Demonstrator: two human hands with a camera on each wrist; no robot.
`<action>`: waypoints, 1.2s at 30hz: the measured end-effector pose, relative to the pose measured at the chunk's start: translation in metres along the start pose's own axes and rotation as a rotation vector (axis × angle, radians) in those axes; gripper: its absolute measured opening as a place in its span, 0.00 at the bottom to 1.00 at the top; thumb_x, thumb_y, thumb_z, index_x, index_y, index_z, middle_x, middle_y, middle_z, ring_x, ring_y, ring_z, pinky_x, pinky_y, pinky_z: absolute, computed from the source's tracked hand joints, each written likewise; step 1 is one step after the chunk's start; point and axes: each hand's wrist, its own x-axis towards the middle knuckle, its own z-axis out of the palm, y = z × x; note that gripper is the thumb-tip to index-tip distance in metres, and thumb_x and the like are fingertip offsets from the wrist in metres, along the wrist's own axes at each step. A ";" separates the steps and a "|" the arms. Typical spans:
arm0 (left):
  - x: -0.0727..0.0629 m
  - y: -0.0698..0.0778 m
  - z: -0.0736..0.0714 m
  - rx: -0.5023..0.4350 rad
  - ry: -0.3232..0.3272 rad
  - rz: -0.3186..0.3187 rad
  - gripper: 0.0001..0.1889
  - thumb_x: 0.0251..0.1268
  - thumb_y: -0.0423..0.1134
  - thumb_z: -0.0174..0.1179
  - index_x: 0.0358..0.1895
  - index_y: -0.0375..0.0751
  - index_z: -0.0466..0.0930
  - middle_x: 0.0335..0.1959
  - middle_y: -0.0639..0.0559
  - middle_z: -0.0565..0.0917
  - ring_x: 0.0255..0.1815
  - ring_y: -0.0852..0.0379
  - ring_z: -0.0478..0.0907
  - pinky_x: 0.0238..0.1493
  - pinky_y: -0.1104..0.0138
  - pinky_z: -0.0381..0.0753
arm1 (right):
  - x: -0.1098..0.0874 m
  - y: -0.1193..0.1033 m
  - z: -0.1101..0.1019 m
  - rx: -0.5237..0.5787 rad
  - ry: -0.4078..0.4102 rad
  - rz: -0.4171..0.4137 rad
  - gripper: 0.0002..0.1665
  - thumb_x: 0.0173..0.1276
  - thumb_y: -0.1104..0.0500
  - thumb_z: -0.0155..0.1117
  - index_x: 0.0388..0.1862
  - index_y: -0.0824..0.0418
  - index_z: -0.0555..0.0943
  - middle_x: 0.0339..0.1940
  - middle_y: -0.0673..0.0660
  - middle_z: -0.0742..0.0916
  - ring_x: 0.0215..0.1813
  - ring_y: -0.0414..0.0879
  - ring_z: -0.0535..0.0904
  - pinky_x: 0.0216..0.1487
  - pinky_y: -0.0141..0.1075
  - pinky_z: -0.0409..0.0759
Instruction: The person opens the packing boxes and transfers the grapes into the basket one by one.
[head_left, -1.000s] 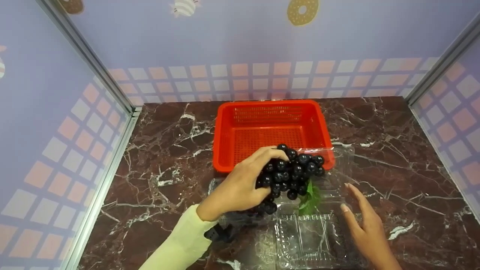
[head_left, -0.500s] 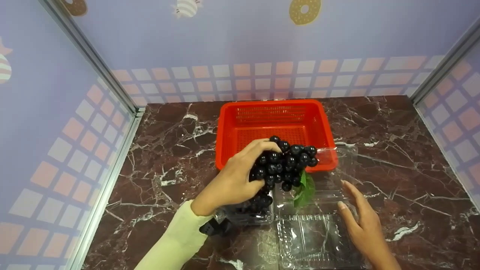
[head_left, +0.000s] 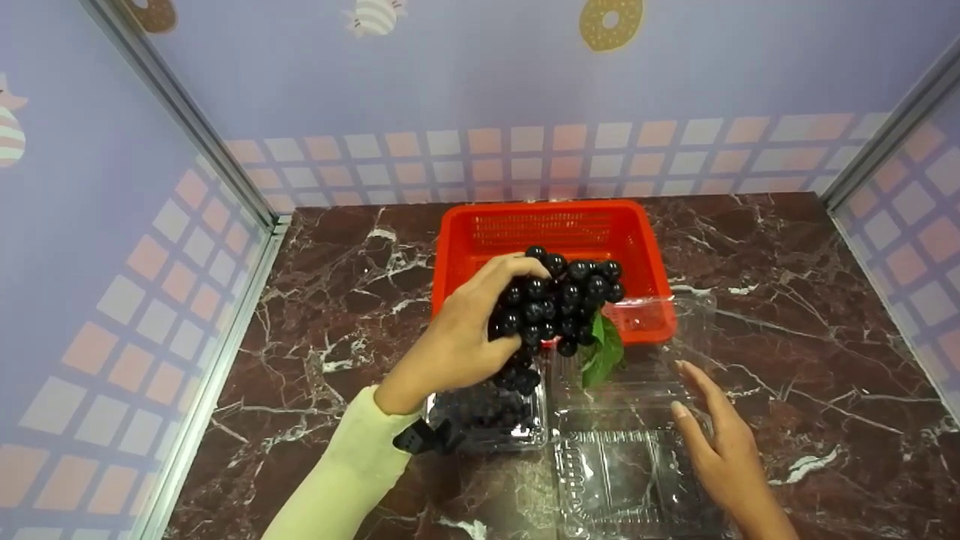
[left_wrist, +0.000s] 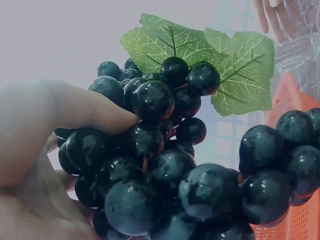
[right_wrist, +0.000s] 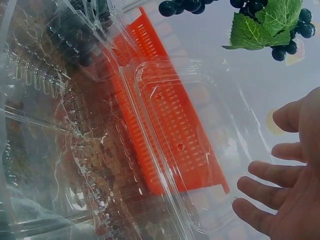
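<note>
The person's left hand (head_left: 461, 337) grips a bunch of black grapes (head_left: 559, 307), its fingers curled over the far side and the thumb pressed against the near side. The bunch is held up in front of the red plastic basket (head_left: 551, 223), and in the head view it covers part of the basket's near rim. Veined green leaves (left_wrist: 245, 72) hang from the bunch on the side away from the palm. A pale yellow sleeve (head_left: 337, 465) covers the left forearm, with a black strap (head_left: 424, 436) at the wrist.

The right hand (head_left: 724, 450) holds nothing; its fingers and thumb are extended and spread. It is just beside a transparent plastic clamshell box (head_left: 622, 480), whose lid (head_left: 679, 360) is folded back toward the basket and overlaps its near right corner. Whether the fingertips touch the plastic cannot be told.

Left of this box, below the raised grapes, is a second transparent box (head_left: 487, 447) with dark round fruit (head_left: 491, 414) inside. Everything stands on a dark red marbled worktop (head_left: 337, 300), backed by a lilac panel (head_left: 487, 82) with a checked border.
</note>
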 end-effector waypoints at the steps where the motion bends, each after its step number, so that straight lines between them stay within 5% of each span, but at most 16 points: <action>1: 0.001 0.000 -0.001 0.001 0.005 -0.003 0.41 0.40 0.17 0.58 0.61 0.56 0.66 0.64 0.64 0.71 0.72 0.64 0.61 0.72 0.60 0.63 | 0.000 0.000 0.000 0.000 -0.002 -0.001 0.33 0.71 0.64 0.56 0.73 0.46 0.64 0.68 0.55 0.76 0.65 0.25 0.67 0.63 0.13 0.59; 12: 0.006 -0.005 -0.007 -0.006 0.046 -0.020 0.41 0.40 0.18 0.58 0.61 0.57 0.67 0.63 0.65 0.71 0.68 0.65 0.65 0.69 0.58 0.67 | -0.001 0.000 0.005 -0.060 -0.042 0.030 0.33 0.73 0.60 0.55 0.74 0.41 0.61 0.69 0.54 0.75 0.67 0.36 0.69 0.60 0.12 0.59; 36: 0.030 -0.012 -0.021 0.004 0.070 -0.028 0.41 0.40 0.17 0.58 0.61 0.56 0.67 0.66 0.59 0.70 0.68 0.56 0.65 0.66 0.53 0.70 | -0.002 0.000 0.013 -0.037 -0.078 -0.013 0.32 0.72 0.60 0.56 0.72 0.42 0.63 0.69 0.54 0.75 0.69 0.30 0.64 0.64 0.11 0.55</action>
